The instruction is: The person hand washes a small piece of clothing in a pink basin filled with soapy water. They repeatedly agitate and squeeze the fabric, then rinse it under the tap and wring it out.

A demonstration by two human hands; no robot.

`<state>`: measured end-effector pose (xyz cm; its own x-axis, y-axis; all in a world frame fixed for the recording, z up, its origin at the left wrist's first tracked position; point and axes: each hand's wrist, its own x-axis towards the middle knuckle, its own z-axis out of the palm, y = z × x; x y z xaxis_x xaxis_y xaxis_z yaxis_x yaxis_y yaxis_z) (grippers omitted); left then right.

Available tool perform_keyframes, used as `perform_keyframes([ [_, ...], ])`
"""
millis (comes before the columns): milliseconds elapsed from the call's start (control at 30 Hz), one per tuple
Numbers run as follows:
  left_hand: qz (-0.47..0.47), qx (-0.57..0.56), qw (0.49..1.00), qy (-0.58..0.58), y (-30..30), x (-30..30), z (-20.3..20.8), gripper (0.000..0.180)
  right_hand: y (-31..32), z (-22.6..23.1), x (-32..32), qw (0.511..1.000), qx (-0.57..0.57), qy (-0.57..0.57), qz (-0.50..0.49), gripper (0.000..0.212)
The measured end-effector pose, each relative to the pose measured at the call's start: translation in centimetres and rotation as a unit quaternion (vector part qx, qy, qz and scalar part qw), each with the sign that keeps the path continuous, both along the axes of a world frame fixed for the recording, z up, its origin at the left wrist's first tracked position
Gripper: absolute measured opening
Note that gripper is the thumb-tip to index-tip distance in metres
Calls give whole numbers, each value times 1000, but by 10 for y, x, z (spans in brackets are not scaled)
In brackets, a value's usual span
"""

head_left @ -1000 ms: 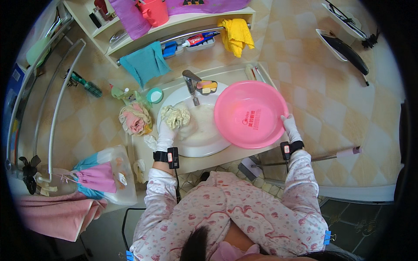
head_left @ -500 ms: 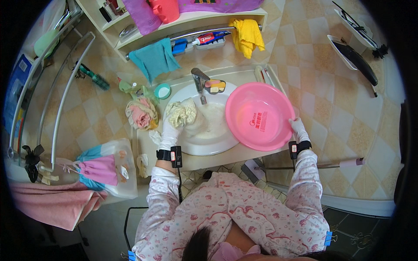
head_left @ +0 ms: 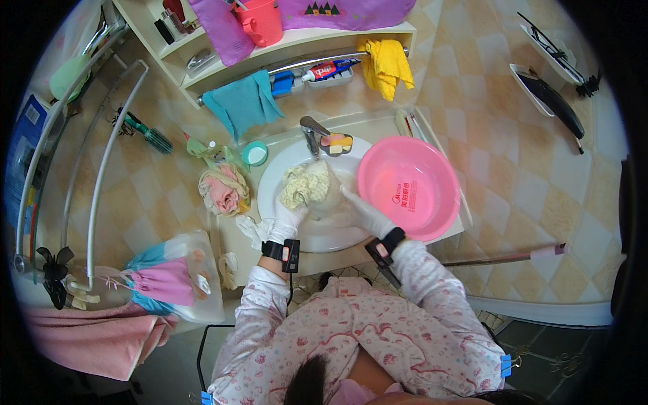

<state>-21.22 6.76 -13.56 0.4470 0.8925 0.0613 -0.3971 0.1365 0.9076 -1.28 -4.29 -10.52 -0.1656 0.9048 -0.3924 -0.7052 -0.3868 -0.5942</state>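
My left hand (head_left: pixel 288 220), in a white glove, is closed on a bunched pale cream cloth (head_left: pixel 305 186) above the left part of the white washbasin (head_left: pixel 267 177). Cloudy water shows in the bowl below the cloth. My right hand (head_left: pixel 370 214), gloved in white too, reaches over the bowl's right side with fingers stretched toward the cloth, apart from it and holding nothing I can see. Close to its right rests a pink plastic basin (head_left: pixel 445 177) on the counter, overlapping the washbasin's rim. The metal faucet (head_left: pixel 311 132) stands behind the cloth.
Left of the washbasin lie a crumpled pink-and-cream cloth (head_left: pixel 223 190), a small turquoise tub (head_left: pixel 254 153) and a crumpled white piece (head_left: pixel 251 229). Soap pieces sit in a dish (head_left: pixel 336 143) by the faucet. Above hangs a rail with a teal cloth (head_left: pixel 243 100) and a yellow cloth (head_left: pixel 387 67).
My right hand has let go of the pink basin's right rim and moved left over the washbasin. My left hand has shifted the cloth slightly right.
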Motion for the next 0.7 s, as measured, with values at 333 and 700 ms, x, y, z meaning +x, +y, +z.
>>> perform_keyframes([
  [333, -180, -157, 971, -2, 2, -20, -24, 54, 85, -109, -51, 987, -42, 7, -154, 37],
  [700, -123, -438, 890, -35, 26, 0, -56, 47, 79, -30, -102, 813, 69, -574, -70, 19],
])
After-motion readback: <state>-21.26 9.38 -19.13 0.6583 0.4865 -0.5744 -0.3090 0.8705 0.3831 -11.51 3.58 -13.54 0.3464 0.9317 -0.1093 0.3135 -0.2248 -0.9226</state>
